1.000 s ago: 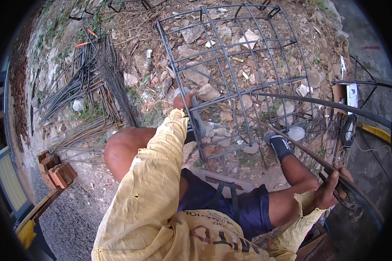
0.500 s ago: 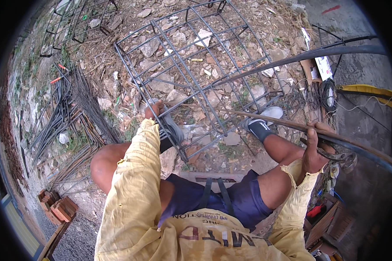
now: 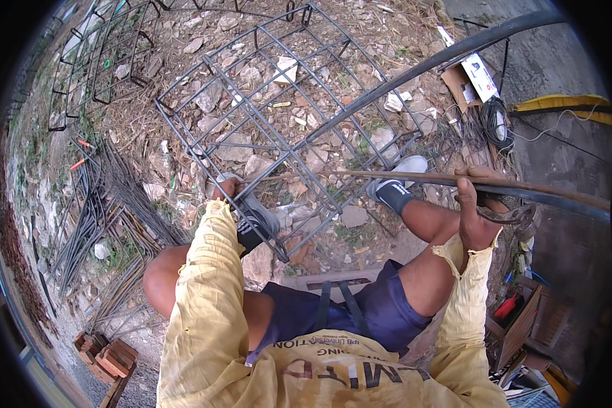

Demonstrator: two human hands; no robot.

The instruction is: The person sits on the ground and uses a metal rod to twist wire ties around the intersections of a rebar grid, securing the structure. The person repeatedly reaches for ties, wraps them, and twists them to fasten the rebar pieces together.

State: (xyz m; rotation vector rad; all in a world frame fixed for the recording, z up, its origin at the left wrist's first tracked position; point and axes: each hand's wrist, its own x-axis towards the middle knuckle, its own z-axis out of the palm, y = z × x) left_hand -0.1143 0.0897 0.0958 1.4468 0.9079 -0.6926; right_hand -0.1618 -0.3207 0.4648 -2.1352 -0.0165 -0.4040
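Observation:
A welded-looking grid of dark steel rebar (image 3: 294, 148) with bent ends stands tilted over the rubble before my knees. My left hand (image 3: 226, 188) is closed around its near left edge, above my left shoe. At the right, my right hand (image 3: 481, 209) grips a long brownish steel bar (image 3: 415, 178), thumb up. A pair of pincers (image 3: 517, 219) shows under that hand, partly hidden by the fingers, seemingly held with the bar. The bar's thin far end reaches left across the grid. Another dark bar (image 3: 415, 73) arcs from the grid to the upper right.
Heaps of cut rebar and tie wire (image 3: 109, 204) lie at left, with another rebar frame (image 3: 98, 61) behind. Red bricks (image 3: 109, 357) sit lower left. At right are a cardboard box (image 3: 466, 85), a coil of black cable (image 3: 494, 122) and a wooden crate (image 3: 520, 326).
The grid and both hands sit further left in the picture, partly as the view has shifted. The bar in my right hand lies more level, and the arcing bar rises more steeply.

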